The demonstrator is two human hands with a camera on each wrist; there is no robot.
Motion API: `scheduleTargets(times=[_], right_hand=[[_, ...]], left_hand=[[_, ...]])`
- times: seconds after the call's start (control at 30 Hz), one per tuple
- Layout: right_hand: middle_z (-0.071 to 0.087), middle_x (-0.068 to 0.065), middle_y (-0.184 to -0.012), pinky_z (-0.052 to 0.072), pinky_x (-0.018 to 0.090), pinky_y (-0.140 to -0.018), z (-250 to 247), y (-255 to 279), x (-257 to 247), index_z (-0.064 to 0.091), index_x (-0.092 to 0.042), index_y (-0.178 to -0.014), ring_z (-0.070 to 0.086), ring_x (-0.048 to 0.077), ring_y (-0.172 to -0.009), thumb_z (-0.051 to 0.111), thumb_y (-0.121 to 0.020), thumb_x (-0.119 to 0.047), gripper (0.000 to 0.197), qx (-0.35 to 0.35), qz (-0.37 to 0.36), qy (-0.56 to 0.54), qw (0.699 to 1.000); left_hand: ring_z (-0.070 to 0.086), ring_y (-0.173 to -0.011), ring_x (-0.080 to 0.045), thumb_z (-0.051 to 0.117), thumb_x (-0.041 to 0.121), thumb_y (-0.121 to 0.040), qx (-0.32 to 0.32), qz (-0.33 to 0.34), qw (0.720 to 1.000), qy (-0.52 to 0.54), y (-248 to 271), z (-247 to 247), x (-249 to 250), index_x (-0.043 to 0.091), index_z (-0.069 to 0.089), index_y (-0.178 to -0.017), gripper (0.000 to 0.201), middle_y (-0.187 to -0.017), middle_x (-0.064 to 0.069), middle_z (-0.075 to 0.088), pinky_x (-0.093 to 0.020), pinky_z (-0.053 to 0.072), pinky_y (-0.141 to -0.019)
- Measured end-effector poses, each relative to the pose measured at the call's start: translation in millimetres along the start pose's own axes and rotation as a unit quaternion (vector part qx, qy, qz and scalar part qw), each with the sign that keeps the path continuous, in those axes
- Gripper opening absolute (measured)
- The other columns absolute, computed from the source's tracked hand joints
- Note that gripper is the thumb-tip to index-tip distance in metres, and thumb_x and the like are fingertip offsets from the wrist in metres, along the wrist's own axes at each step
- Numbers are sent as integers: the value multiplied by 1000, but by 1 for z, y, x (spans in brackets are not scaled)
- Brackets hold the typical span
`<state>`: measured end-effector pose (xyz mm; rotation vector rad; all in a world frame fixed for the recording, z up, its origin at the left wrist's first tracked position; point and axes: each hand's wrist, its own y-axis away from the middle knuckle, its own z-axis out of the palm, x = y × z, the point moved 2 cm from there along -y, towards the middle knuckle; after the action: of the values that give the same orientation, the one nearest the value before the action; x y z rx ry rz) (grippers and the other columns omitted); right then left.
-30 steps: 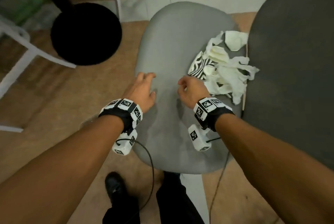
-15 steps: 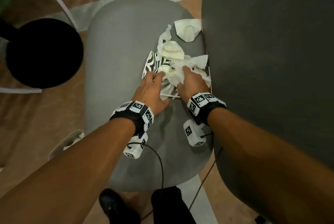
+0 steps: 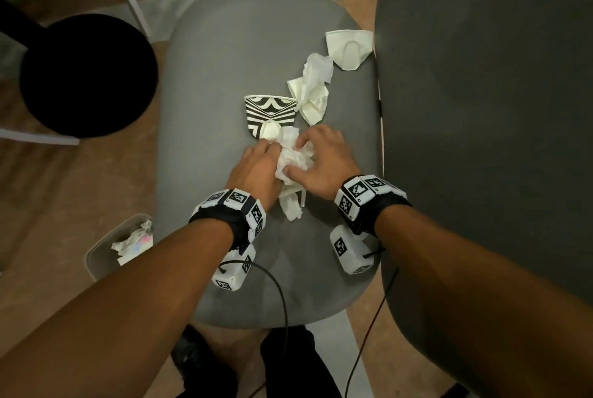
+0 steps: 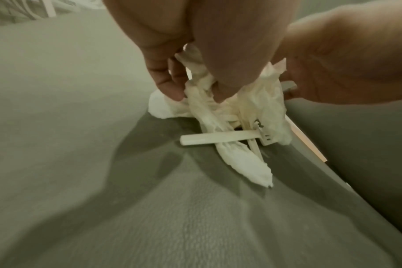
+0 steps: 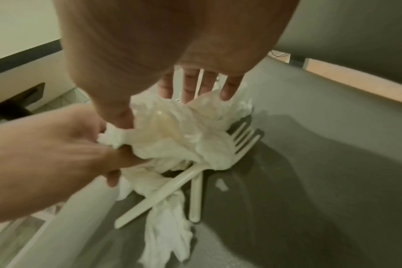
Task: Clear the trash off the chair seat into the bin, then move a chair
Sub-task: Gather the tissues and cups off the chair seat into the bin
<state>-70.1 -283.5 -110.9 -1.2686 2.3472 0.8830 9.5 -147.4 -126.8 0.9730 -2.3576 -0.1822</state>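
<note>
On the grey chair seat (image 3: 224, 76) lies trash: a black-and-white paper cup (image 3: 271, 113), crumpled white paper (image 3: 313, 89) and a white folded piece (image 3: 348, 49) near the far right edge. My left hand (image 3: 256, 166) and right hand (image 3: 321, 156) meet over a wad of tissue (image 3: 293, 160), fingers curled onto it from both sides. The left wrist view shows my left hand (image 4: 195, 87) pinching the tissue (image 4: 259, 101) above a plastic fork (image 4: 218, 138). In the right wrist view my right hand (image 5: 158, 107) covers the tissue (image 5: 179, 134), with two forks (image 5: 163, 192) under it.
A small bin (image 3: 93, 253) with paper inside stands on the floor left of the seat's near corner. A black round stool (image 3: 86, 76) is at the left. A dark grey chair (image 3: 481, 108) touches the seat's right edge. My shoes are below the seat.
Both hands went from the bare seat onto the trash pile, closed on the tissue and drew the wad toward me, away from the cup.
</note>
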Motion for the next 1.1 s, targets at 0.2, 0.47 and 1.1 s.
scheduleTargets(times=[0.2, 0.47, 1.1], right_hand=[[64, -5, -117, 52, 38, -90, 0, 15, -18, 48, -32, -129, 61, 18, -102, 67, -79, -42, 54, -66, 0, -73, 995], [68, -1, -95, 44, 23, -72, 36, 36, -103, 57, -23, -115, 62, 16, -85, 63, -83, -20, 33, -52, -23, -122, 991], [24, 5, -157, 31, 47, -114, 150, 73, -150, 25, -34, -152, 25, 33, -140, 63, -82, -43, 80, -154, -116, 228, 954]], left_hand=[[53, -113, -29, 60, 11, -83, 26, 0, 987, 161, 31, -8, -15, 18, 30, -141, 66, -128, -10, 52, -40, 48, -90], [56, -96, -15, 60, 22, -79, 44, -51, 983, 173, 65, -11, -60, 30, 58, -116, 38, -111, 4, 53, -26, 48, -84], [57, -112, -25, 57, 25, -82, 91, -225, 927, 287, 188, 16, -180, 15, 61, -119, 38, -123, -7, 55, -39, 48, -98]])
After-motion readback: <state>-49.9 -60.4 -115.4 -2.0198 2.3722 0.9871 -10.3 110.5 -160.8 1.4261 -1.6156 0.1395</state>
